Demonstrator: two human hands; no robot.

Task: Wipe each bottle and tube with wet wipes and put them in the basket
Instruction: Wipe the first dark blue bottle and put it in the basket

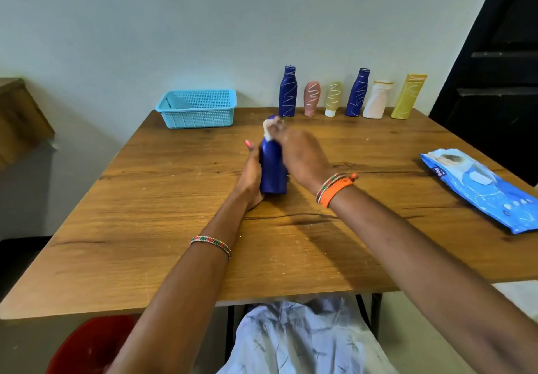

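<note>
Head view: at frame centre, the left hand (252, 174) grips an upright blue bottle (272, 170) on the wooden table (163, 228); the right hand (297, 152) pinches a white wet wipe (268, 129) against its top; turquoise basket (198, 108) sits upper left

Left hand (251, 176) grips the blue bottle (272, 171) upright on the table (163, 228), fingers wrapped round its far side. Right hand (297, 152) pinches a white wipe (268, 129), probably, against the neck just beyond its fingertips.
</note>
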